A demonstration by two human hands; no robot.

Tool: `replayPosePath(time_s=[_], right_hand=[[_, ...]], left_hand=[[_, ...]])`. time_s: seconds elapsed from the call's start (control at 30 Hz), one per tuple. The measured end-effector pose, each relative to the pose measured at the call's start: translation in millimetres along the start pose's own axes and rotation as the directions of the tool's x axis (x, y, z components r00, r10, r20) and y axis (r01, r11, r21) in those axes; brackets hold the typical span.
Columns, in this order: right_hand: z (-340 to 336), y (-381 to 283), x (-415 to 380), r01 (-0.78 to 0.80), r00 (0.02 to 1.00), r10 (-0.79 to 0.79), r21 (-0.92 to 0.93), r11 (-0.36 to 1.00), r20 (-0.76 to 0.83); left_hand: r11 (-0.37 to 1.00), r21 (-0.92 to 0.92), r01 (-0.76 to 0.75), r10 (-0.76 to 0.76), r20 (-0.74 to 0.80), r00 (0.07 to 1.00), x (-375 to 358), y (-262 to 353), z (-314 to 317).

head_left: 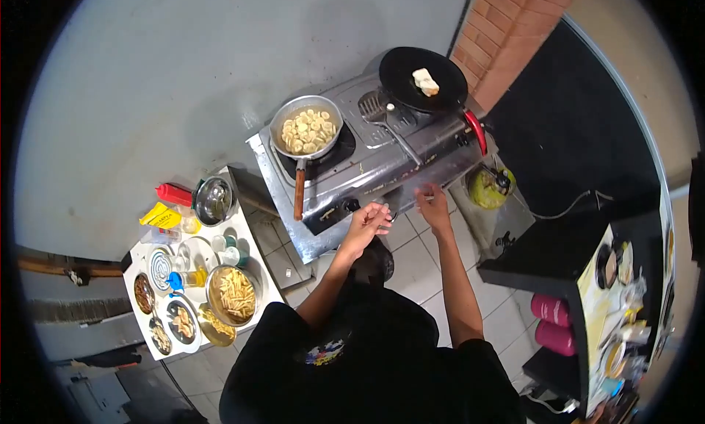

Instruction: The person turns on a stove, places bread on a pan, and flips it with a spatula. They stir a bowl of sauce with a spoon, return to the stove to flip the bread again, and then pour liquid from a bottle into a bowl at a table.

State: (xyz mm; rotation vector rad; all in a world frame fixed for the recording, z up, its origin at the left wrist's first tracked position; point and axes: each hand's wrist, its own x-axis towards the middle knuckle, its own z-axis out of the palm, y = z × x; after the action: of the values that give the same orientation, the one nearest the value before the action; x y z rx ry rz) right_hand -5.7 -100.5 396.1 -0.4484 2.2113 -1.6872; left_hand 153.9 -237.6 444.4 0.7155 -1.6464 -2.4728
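Observation:
In front of the stove's front panel, my left hand (pixel 369 227) hangs with its fingers loosely bent and apart, holding nothing. To its right, my right hand (pixel 432 203) is raised at about the same height; its fingers are blurred. Both hands are apart from the cookware. On the left burner stands a saucepan (pixel 285 106) with a wooden handle, and round pale slices (pixel 308 132) fill it. A black frying pan (pixel 402 75) on the right burner holds a pale folded piece of food (pixel 425 82). Between the pans, a slotted spatula (pixel 396 136) lies across the stovetop.
A white side table (pixel 258 286) on the left carries a bowl of fries (pixel 236 295), a metal bowl (pixel 214 200), a red squeeze bottle (pixel 174 195) and plates. A green gas cylinder (pixel 487 189) stands right of the stove (pixel 345 192). A crowded counter (pixel 593 306) is at far right.

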Motion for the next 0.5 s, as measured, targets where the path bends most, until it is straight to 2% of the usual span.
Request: replayPosePath(time_s=[0.03, 0.1, 0.13, 0.23, 0.3, 0.43, 0.5], right_hand=[[2.3, -0.2, 11.4, 0.001, 1.000, -0.001, -0.006, 1.000, 0.021], [9.5, -7.3, 40.0, -0.152, 0.988, 0.150, -0.085, 0.985, -0.024], [11.4, -9.6, 48.7, -0.155, 0.988, 0.156, -0.090, 0.984, -0.005], [20.6, -16.8, 71.0, -0.233, 0.973, 0.233, -0.015, 0.972, 0.002], [26.7, -18.9, 77.1, -0.308, 0.951, 0.307, 0.272, 0.912, 0.045], [28.5, -17.8, 87.6, -0.239, 0.966, 0.258, 0.393, 0.888, 0.003], [21.2, -26.4, 88.8, -0.166, 0.986, 0.155, 0.500, 0.850, 0.062]], left_hand=[[1.000, -0.015, 0.004, -0.004, -0.016, 1.000, 8.7, -3.2, -0.3], [1.000, 0.004, 0.027, -0.027, -0.052, 0.998, 27.7, 1.6, -1.3], [0.999, -0.005, 0.032, -0.032, -0.070, 0.997, 31.1, 2.8, -1.1], [0.999, -0.041, 0.031, -0.033, -0.056, 0.998, 40.6, 10.4, -2.4], [0.998, -0.052, 0.038, -0.042, -0.072, 0.997, 46.9, 11.9, -2.5], [0.997, -0.044, 0.057, -0.059, -0.060, 0.996, 56.1, 16.4, -4.2], [0.997, -0.046, 0.059, -0.061, -0.037, 0.997, 60.5, 18.9, -4.6]])
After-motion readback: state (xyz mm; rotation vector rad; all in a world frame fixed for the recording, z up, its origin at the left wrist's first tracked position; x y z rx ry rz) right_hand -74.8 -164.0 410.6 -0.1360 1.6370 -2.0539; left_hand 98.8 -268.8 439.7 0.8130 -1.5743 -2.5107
